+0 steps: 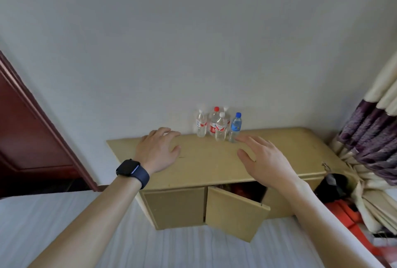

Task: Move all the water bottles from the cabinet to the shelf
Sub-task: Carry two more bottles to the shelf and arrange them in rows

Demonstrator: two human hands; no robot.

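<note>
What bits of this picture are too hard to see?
Head view:
Back bottle: only its white cap shows, the front bottles hide the rest.
Inside the cabinet: dark, partly hidden by its open door and the right arm.
Bottle labels: too small to read.
The shelf: not in the picture.

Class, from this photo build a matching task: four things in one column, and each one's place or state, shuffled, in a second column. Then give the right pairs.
Things:
1 blue-capped bottle
2 red-capped bottle
3 watch
4 middle cabinet door

Places or states:
a hanging open
b on a wrist
c rightmost of the bottle group
d behind the front white-capped bottle

Pairs: 1-c, 2-d, 3-b, 4-a.
</note>
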